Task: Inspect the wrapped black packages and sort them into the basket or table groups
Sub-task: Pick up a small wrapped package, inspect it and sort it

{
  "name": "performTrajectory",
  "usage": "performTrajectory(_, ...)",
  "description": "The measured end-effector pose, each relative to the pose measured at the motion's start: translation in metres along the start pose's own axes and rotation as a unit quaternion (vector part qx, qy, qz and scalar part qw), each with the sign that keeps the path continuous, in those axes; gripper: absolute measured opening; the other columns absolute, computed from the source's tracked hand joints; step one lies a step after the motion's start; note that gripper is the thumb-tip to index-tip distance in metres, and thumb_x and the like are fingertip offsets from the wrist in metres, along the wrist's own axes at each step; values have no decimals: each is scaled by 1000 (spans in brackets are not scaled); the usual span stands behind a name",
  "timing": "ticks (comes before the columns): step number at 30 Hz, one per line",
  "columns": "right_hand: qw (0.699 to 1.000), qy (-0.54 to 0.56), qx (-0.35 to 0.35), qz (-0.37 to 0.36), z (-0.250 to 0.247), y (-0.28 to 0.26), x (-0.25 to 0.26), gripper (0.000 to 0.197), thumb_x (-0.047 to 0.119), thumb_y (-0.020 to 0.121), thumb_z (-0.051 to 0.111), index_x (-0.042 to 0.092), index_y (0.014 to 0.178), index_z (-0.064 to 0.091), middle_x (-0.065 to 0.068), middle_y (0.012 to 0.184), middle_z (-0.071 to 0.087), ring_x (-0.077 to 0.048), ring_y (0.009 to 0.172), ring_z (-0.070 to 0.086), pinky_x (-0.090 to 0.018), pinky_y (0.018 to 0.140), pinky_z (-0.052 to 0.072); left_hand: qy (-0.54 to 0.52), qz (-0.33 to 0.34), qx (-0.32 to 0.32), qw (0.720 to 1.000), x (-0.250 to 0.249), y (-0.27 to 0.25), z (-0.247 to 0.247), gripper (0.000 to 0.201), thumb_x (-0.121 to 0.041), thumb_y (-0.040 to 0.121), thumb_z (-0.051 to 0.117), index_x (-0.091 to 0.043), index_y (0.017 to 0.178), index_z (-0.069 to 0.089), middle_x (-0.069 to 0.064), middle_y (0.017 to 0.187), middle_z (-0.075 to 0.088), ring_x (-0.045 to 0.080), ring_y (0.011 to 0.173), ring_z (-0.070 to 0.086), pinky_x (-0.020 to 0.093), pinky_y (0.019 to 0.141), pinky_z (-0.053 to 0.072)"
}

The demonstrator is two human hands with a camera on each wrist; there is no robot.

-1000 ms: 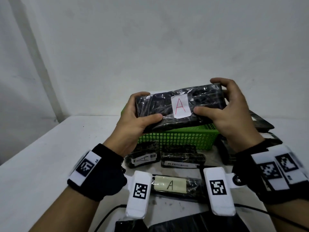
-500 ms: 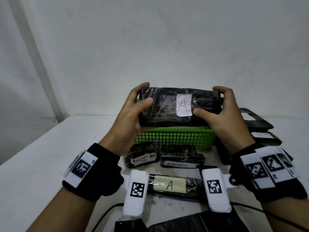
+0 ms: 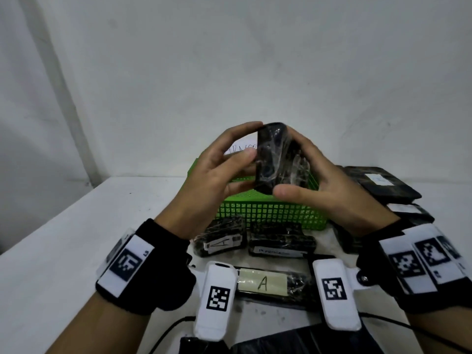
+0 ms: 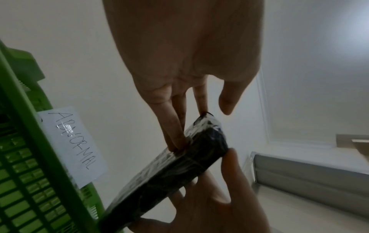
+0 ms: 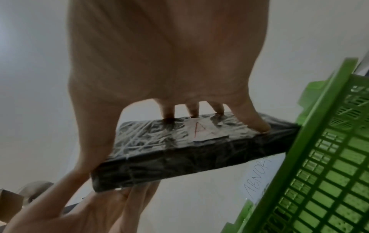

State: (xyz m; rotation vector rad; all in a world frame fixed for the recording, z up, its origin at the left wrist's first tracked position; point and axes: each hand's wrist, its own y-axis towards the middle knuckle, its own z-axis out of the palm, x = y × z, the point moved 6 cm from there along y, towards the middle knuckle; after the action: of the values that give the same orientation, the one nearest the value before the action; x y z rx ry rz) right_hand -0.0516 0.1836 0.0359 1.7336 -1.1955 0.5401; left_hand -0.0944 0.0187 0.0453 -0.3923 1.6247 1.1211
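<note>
Light dim, soft, even — faint shadows only. Glare streaks on the package (image 5: 179,141) wrap. Wrist views heavily bent at edges; basket (image 4: 30,181) lattice soft, near hands blurred — left hand (image 4: 189,55), right hand (image 5: 159,55) underexposed. Head view grainy.

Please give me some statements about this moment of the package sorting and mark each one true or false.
1. Both hands hold one black package above the table. True: the left hand and the right hand both grip it.
2. The green basket carries a paper label that reads ABNORMAL. True.
3. The held package has a label with a red letter B. False: the right wrist view shows a red A.
4. The held package lies inside the basket. False: it is in the air, in front of the basket.
5. No packages lie on the table. False: several lie in front of the basket, one with a yellowish A label.
</note>
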Motion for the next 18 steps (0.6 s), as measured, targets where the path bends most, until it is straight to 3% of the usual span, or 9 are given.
performTrajectory(4,993,114,36,-9,6,-1,7,74,54,87,62,48,153,27,25,142,56,1,132,53,-26,102,50,15,-2,-5,1000,5,2,1,42,-18,96,56,-21,137,55,4,126,69,22,118,66,40,89,57)
performTrajectory(8,994,97,40,-11,17,-3,9,65,43,89,58,49,149,33,23,141,56,1,130,54,-16,92,52,8,-9,-2,1000,10,0,8,36,-8,99,54,-17,133,57,5,127,63,18,107,71,39,84,61)
performTrajectory(11,994,104,-13,-16,22,-1,9,51,34,87,55,43,137,47,15,124,65,-7,112,67,-34,85,61,17,2,-14,1000,10,-1,9,39,-19,91,59,-20,130,58,6,124,63,13,100,72,31,80,59)
performTrajectory(12,993,111,-40,-20,24,0,9,48,31,86,53,39,133,50,12,119,66,-8,106,69,-34,79,62,22,9,-21,999,10,-1,8,41,-21,89,60,-21,130,58,9,125,62,12,98,71,28,79,59)
performTrajectory(14,989,102,-88,-53,24,1,14,42,24,87,49,28,129,54,8,112,65,-2,96,67,-23,69,58,25,18,-31,999,9,-1,8,40,-14,94,60,-19,133,54,13,125,59,11,95,70,26,78,58)
performTrajectory(16,988,76,-109,-77,25,1,17,41,21,88,48,22,129,54,6,109,62,0,93,62,-18,66,53,23,13,-34,999,11,-1,8,39,-8,97,57,-17,134,53,11,121,59,10,95,69,26,77,58)
performTrajectory(18,989,50,-113,-78,23,0,14,44,25,86,51,22,130,52,0,115,61,-7,99,62,-21,70,53,6,-2,-39,999,12,0,6,34,-12,97,56,-15,132,55,10,122,62,13,99,69,28,77,58)
